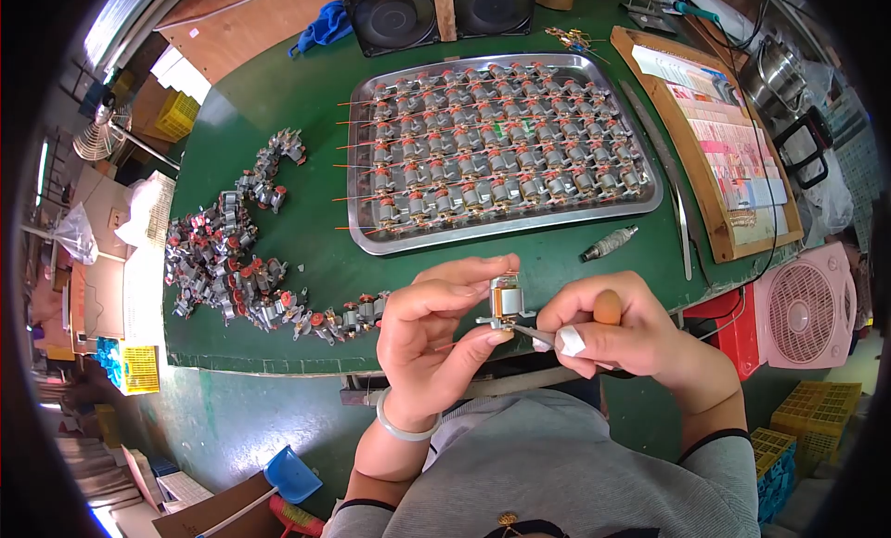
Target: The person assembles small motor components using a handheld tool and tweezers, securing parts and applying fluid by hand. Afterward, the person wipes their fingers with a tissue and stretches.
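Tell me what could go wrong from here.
The thin tool in the right hand might slip and jab the left hand, whose thumb is near its tip. The small coil part, pinched in the fingertips, could drop. The heap of parts by the edge of the table might get knocked off.

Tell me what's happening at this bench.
A seated or standing person, I can't tell which, holds a small coil part upright in the left hand. The right hand brings the tip of a wooden-handled tool to its lower end. Beyond the hands, a metal tray holds rows of similar parts; more lie in a loose heap to its left.
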Demonstrator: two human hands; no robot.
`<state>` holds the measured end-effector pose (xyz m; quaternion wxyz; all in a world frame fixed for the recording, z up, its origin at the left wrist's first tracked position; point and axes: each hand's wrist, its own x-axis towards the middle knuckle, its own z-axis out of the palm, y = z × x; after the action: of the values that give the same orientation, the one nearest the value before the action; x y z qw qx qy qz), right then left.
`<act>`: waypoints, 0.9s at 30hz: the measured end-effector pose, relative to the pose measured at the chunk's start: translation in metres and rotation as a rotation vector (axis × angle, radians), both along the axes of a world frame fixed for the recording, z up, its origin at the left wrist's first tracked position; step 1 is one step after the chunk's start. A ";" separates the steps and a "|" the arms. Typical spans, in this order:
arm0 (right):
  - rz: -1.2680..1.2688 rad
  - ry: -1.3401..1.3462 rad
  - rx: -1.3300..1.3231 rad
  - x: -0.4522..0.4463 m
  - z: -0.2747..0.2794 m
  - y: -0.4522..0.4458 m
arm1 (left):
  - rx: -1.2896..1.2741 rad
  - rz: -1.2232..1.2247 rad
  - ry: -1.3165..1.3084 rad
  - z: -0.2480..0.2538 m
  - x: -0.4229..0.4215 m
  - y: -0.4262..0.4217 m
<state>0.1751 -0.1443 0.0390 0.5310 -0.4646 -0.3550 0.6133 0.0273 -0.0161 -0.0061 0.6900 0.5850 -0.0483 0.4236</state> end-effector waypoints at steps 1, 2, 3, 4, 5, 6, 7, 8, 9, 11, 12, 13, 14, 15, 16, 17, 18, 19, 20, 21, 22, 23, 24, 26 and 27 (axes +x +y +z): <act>0.005 0.046 -0.021 0.001 -0.001 -0.001 | 0.015 0.010 -0.003 0.000 0.000 0.000; 0.010 0.091 -0.041 0.002 -0.002 -0.001 | 0.030 0.022 -0.007 -0.001 0.001 0.000; 0.016 0.136 -0.061 0.003 -0.002 -0.001 | 0.046 0.034 -0.011 -0.002 0.002 0.000; -0.005 -0.036 0.036 0.002 -0.003 -0.001 | 0.053 0.059 -0.008 -0.002 0.002 0.001; -0.027 -0.207 0.134 0.001 -0.004 -0.002 | 0.059 0.084 -0.005 -0.003 0.002 0.003; -0.049 -0.379 0.231 0.002 -0.005 -0.003 | 0.065 0.110 -0.003 -0.003 0.002 0.004; -0.055 -0.755 0.313 0.004 -0.002 -0.003 | 0.068 0.126 0.004 -0.003 0.002 0.005; -0.053 -1.025 0.356 0.006 -0.004 -0.001 | 0.070 0.142 0.012 -0.003 0.002 0.005; -0.053 -1.295 0.396 0.008 -0.010 0.001 | 0.073 0.155 0.019 -0.003 0.002 0.006; -0.020 -1.684 0.365 0.014 -0.027 0.001 | 0.091 0.166 0.055 -0.001 0.002 0.004; -0.069 -1.663 0.358 0.013 -0.025 0.002 | 0.100 0.170 0.069 0.000 0.002 0.003; -0.117 -1.645 0.350 0.010 -0.021 0.004 | 0.098 0.169 0.085 0.001 0.002 0.001; -0.165 -1.629 0.337 0.008 -0.016 0.005 | 0.095 0.164 0.099 0.001 0.003 -0.001; -0.230 -1.453 0.388 0.005 -0.009 0.007 | 0.090 0.154 0.114 0.001 0.003 -0.004; -0.208 -1.379 0.415 0.004 -0.003 0.007 | 0.097 0.153 0.119 0.000 0.004 -0.006; -0.187 -1.303 0.443 0.003 0.002 0.007 | 0.106 0.152 0.124 -0.001 0.005 -0.007; -0.166 -1.226 0.476 0.002 0.006 0.008 | 0.117 0.155 0.131 -0.001 0.005 -0.008; -0.163 -1.273 0.531 0.002 0.009 0.011 | 0.113 0.143 0.135 -0.001 0.005 -0.008; -0.155 -1.304 0.567 0.004 0.010 0.014 | 0.100 0.146 0.127 -0.002 0.006 -0.008; -0.144 -1.332 0.602 0.007 0.009 0.018 | 0.084 0.151 0.122 -0.003 0.006 -0.008; -0.131 -1.359 0.638 0.009 0.009 0.021 | 0.068 0.158 0.117 -0.003 0.007 -0.007; -0.125 -1.340 0.652 0.011 0.010 0.025 | 0.053 0.161 0.127 -0.001 0.007 -0.006; -0.129 -1.343 0.662 0.012 0.010 0.030 | 0.043 0.186 0.128 -0.001 0.009 -0.006; -0.141 -1.344 0.681 0.015 0.009 0.038 | 0.024 0.233 0.135 -0.002 0.010 -0.006; -0.092 -1.342 0.655 0.020 0.010 0.042 | 0.013 0.210 0.135 -0.005 0.009 -0.004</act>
<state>0.1950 -0.1021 0.0493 0.3367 -0.5713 -0.7475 0.0380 0.0368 -0.0201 -0.0115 0.6398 0.6184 0.0568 0.4528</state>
